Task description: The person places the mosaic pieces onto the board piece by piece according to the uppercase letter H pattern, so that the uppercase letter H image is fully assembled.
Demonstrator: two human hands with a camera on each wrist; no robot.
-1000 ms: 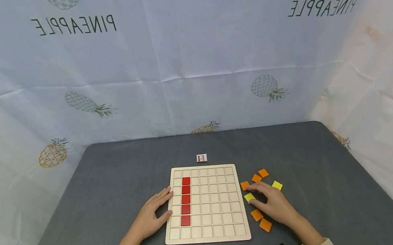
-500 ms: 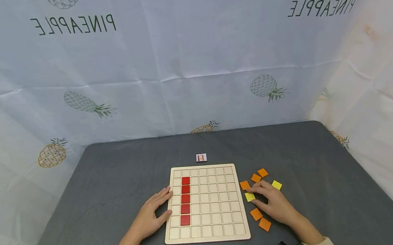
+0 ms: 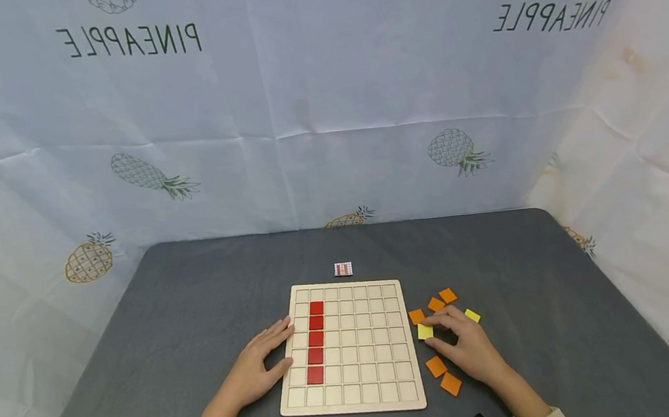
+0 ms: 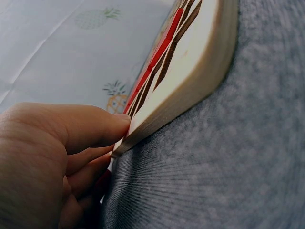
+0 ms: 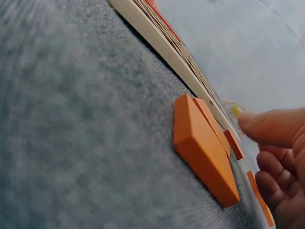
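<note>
A pale wooden grid board (image 3: 381,399) lies on the table with a column of several red tiles (image 3: 315,339) in its cells. At the board's left edge rests my left hand (image 3: 260,367), its thumb and fingers spread and touching the rim. The left wrist view shows the thumb (image 4: 97,126) against the wooden edge. Just right of the board, my right hand (image 3: 464,345) pinches a yellow square tile (image 3: 426,331) between thumb and fingertips. Only a sliver of that yellow tile (image 5: 236,111) shows past the thumb in the right wrist view.
Several orange tiles (image 3: 451,384) lie about the right hand, some near the board's right edge. Another yellow tile (image 3: 473,315) sits behind that hand, partly hidden. A small patterned card (image 3: 343,269) lies beyond the board on the dark grey table (image 3: 224,276).
The yellow tile pinched by my right hand has shifted slightly away from me and seems a little raised. The left hand stays in place at the board's edge.
</note>
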